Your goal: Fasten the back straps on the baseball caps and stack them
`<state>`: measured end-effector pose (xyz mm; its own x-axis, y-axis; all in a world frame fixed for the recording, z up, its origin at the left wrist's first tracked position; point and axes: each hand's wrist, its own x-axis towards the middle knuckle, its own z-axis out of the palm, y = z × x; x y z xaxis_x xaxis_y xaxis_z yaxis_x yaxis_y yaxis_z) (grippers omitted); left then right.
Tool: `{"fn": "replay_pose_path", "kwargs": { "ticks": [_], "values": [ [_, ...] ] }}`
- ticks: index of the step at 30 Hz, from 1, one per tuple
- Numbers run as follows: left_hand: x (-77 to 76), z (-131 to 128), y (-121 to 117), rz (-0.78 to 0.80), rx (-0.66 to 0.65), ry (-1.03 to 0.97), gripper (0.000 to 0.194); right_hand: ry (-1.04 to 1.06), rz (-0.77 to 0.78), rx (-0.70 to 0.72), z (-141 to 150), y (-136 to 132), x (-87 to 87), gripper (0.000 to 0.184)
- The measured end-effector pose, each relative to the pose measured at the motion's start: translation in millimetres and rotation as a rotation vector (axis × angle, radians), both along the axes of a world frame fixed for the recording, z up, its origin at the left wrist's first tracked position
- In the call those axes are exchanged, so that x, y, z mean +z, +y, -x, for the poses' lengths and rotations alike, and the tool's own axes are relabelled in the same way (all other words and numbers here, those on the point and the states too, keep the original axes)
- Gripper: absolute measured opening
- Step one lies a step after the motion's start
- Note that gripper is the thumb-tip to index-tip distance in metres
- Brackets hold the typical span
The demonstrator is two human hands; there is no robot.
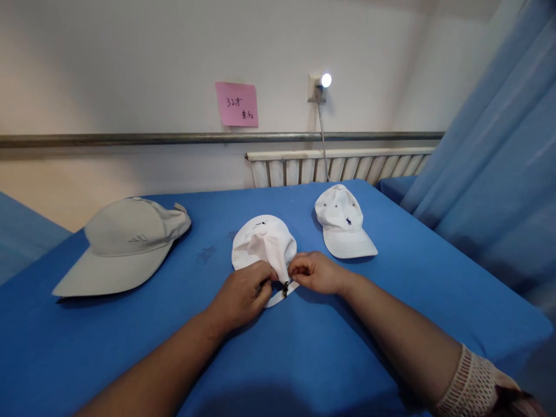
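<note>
Behind the middle cap (254, 246) rises one pale wall (143, 69); beneath it spreads one blue-covered bed (160, 341), its near edge cut off. Right of it hangs a blue curtain (499, 145), also cut off. Beyond it run one rail (152, 139) and one radiator (360, 155), whose lower part the bed hides. Caps number three: a grey cap (130, 237) left of it, a white cap (341, 217) right. Left hand (243, 295) and right hand (319, 273) pinch its back edge near the strap (275, 299), fingertips partly hidden. Beyond it, one pink note (237, 107) bears hard-to-read handwriting.
</note>
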<state>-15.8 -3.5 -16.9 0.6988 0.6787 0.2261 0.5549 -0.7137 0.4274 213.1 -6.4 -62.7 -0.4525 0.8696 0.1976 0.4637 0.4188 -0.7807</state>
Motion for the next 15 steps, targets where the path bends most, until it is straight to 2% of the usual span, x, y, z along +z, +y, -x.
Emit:
{"fn": "replay_pose_path", "kwargs": {
  "ticks": [3, 6, 10, 13, 15],
  "values": [
    [-4.3, 0, 0, 0.019, 0.044, -0.035, 0.018, -0.086, -0.133, 0.092, 4, -5, 5.1, 0.014],
    [-10.4, 1, 4, 0.048, 0.069, -0.094, 0.030, -0.173, -0.159, 0.126, 8, -9, 9.0, 0.018],
    [-17.5, 2, 10, 0.057, 0.052, -0.133, 0.039, -0.269, -0.138, 0.060, 14, -14, 11.9, 0.028],
    [-20.4, 0, 12, 0.060, 0.081, -0.159, 0.035, -0.328, -0.124, -0.024, 22, -18, 13.2, 0.051],
    [-21.1, -1, 12, 0.063, 0.096, -0.164, 0.031, -0.353, -0.132, -0.084, 29, -20, 14.3, 0.060]
  ]
}}
